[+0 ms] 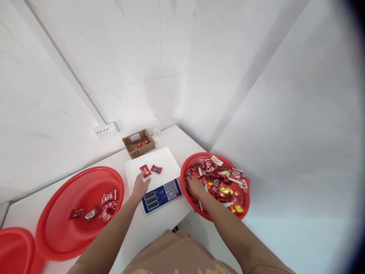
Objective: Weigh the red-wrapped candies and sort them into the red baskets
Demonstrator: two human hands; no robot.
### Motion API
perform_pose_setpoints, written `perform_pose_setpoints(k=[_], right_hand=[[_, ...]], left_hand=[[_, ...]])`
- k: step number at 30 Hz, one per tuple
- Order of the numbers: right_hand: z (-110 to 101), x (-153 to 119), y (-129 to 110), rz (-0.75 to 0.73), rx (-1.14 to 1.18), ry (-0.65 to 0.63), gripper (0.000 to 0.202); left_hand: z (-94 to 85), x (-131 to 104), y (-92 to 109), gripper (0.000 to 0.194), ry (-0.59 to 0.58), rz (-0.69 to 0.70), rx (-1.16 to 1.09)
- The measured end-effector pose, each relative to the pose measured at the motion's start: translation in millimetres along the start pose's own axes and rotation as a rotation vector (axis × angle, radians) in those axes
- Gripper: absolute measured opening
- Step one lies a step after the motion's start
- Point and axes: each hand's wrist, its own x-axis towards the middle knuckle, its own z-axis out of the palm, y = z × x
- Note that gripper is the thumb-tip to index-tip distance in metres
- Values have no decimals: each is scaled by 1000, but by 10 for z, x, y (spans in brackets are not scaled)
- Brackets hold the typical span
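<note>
Nearest the wearer, at bottom ctr, was brown clothing [182,255], w/ 2 bare forearms reaching fwd over a white table [138,236]. At the near L corner, part of a red tub [14,251] showed, cut off by the view's edge.

Just beyond it, a big red basket [64,201] w/ mesh sides held a few small wrapped packets: dark ones [76,213] near the mid., pink-red ones [109,196] toward its R side.

At ctr was a digital scale, its blue panel [162,196] facing the wearer, w/ 3 display windows & a no. keypad; display readings were too small to tell.

To the R, a 2nd red basket [203,214] was heaped w/ red, gold, pink & cream wrappers [225,190]. The R hand [196,186] was down in the L side of that heap; its fingertips were hidden, so can't tell if it gripped anything.

The L hand [141,187] was over the scale's white tray [168,161], thumb & fingers apart, fingertips at the near edge of a red packet [145,171]; can't tell if they'd pinched it. A darker red-brown packet [156,169] lay just to its R on the tray.

Behind the scale: an open cardboard box [146,150] w/ some small red items inside, & a clear bottle [156,126] beside it. Farthest back, a white wall [137,45] w/ a socket panel [105,130] low on the L.
</note>
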Motion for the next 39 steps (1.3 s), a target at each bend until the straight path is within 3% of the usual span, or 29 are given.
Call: perform_pose_setpoints(k=[4,12,16,19,25,28,32,34,36,39], right_hand=[[38,31,19,-29,-4,-23,56],[-46,39,81,55,89,116,21],[-238,92,79,140,320,387,22],[-412,263,-103,139,634,578,19],[-535,764,-795,-9,703,386,13],[-532,828,-923,-70,691,368,24],[-446,557,-584,-54,670,461,35],[-323,327,-289,-15,564,599,36],[-152,105,-24,41,445,516,39],[94,-109,192,-20,231,211,50]], left_hand=[[-57,-140,-28,37,-46,101,100],[-191,-230,-14,34,-76,45,87],[-265,-233,-90,35,-64,16,70],[-255,-240,-94,35,-76,6,75],[-61,-230,79,31,-159,128,89],[-21,-196,93,29,-185,185,115],[-132,-128,-112,30,-145,254,191],[-248,-90,-279,30,-80,341,305],[-388,-55,-446,32,14,415,473],[-601,-28,-655,38,130,438,708]])
